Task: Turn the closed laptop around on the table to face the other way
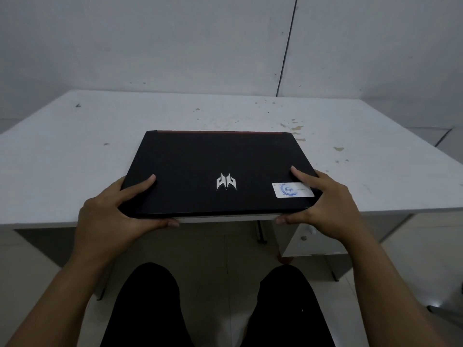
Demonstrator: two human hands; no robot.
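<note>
A closed black laptop lies on the white table, its near edge over the table's front edge. A silver logo sits on its lid, a white sticker at the near right, and a red strip runs along its far edge. My left hand grips the near left corner, with fingers on the lid and the thumb along the front edge. At the near right corner my right hand holds the laptop the same way, partly covering the sticker.
The table top is stained with small spots at the back right. A grey wall stands behind it, with a dark cable running down. Under the table are a white drawer unit and my legs in black trousers.
</note>
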